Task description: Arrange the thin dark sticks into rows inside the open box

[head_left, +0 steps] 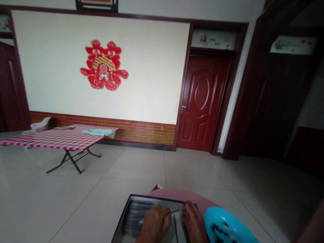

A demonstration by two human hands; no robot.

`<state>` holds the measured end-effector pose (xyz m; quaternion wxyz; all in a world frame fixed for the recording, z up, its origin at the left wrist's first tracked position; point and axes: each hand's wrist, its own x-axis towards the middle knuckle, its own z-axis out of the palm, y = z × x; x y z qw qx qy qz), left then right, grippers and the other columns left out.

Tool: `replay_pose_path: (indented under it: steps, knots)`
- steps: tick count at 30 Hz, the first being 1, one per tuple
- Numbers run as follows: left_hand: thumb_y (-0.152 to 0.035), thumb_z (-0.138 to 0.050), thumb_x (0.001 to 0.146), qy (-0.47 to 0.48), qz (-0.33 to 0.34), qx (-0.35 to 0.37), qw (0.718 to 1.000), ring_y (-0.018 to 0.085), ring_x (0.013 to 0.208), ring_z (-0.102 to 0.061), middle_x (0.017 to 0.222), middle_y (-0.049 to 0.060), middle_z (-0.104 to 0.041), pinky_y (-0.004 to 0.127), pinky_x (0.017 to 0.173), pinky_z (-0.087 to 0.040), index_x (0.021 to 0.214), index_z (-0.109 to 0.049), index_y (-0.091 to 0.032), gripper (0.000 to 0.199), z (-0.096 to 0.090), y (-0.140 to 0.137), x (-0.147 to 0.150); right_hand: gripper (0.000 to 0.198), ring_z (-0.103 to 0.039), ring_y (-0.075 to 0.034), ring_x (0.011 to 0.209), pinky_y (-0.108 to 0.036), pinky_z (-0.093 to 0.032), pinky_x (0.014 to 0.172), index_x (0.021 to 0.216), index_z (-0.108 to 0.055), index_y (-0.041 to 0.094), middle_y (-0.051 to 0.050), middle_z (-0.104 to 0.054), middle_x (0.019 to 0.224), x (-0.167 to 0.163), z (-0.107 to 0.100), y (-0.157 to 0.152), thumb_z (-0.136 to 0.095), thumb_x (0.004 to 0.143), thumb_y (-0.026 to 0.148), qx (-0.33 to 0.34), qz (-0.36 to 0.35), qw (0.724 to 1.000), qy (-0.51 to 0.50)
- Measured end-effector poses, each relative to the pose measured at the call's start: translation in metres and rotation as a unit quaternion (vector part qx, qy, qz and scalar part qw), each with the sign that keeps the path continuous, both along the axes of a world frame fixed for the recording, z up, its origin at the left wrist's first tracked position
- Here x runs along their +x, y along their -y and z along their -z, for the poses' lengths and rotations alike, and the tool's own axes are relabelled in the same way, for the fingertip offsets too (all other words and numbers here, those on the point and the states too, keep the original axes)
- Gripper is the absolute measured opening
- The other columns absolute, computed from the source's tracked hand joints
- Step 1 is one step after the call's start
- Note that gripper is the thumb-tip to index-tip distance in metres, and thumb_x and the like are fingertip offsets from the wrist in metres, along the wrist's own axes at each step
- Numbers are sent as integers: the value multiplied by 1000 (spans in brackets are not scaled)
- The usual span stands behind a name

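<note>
Low in the head view, both of my hands are over a shallow, dark-rimmed box [129, 199]. A thin dark strand or rod [175, 211] spans the gap between them. My left hand [155, 222] is closed round one end of it, and my right hand [192, 221] pinches the other end. Many thin dark strips [138, 214] lie side by side in the left part of the box, blurred. Another dark thin piece [175, 227] lies between my hands. Right of the box stands a bright blue bowl [231, 222] with several small dark pieces in it.
Under the box and bowl is a round pink surface [177, 193]. A folding table [58, 138] with a red-checked cover and a pale green cloth [100, 132] stands at left, near a white chair [42, 125]. A red door [204, 101] is in the far wall.
</note>
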<state>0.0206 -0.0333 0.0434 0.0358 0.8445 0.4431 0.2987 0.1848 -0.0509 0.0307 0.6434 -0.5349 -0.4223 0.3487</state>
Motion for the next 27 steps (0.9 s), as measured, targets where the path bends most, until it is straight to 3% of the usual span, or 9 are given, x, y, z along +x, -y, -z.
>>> replay_pose_path:
  steps: [4,6,10,14,18,23,27]
  knots:
    - [-21,-46,90,20,31,24,999,18,71,-68,80,4,-70,24,65,-51,98,-68,-26,24,8,0,1,57,-70,-26,88,-37,-58,76,97,-60,21,-11,-71,98,-2,-7,6,-62,63,66,-32,-22,993,-110]
    - [-21,-43,91,40,52,44,997,18,74,-67,86,5,-70,24,65,-52,113,-64,-26,31,14,-1,1,56,-70,-26,86,-35,-57,74,95,-62,20,-9,-72,95,-6,-8,7,-61,64,66,-44,-37,995,-80]
    - [-16,-36,91,68,58,90,992,18,76,-67,91,7,-69,25,67,-53,126,-56,-25,41,24,-7,0,46,-69,-25,77,-32,-54,65,80,-68,18,-8,-74,81,-7,-1,3,-48,77,59,-66,-57,988,124]
    - [-13,-37,90,60,34,101,992,17,72,-66,87,6,-68,24,65,-53,128,-55,-25,44,32,-13,-5,26,-68,-26,83,-35,-50,80,79,-70,20,-10,-75,85,-4,19,-1,-48,78,32,-37,3,935,352]
    - [-12,-36,89,88,42,109,989,16,76,-67,91,6,-68,24,68,-54,122,-58,-24,42,37,-17,-7,28,-67,-24,85,-33,-49,81,83,-71,18,-11,-74,87,-8,28,3,-44,79,16,-25,-1,898,440]
    - [-18,-36,92,107,60,113,986,15,76,-69,91,5,-70,23,69,-55,118,-58,-24,35,38,-20,-7,27,-66,-22,87,-30,-49,80,89,-71,18,-9,-73,91,1,-3,7,-47,78,16,-9,-3,902,432]
    - [-21,-38,93,110,66,123,984,16,74,-71,93,4,-72,24,69,-57,114,-59,-26,30,41,-24,-7,29,-66,-19,89,-27,-47,82,87,-72,19,-7,-73,91,60,-28,9,-46,76,13,-24,8,887,460]
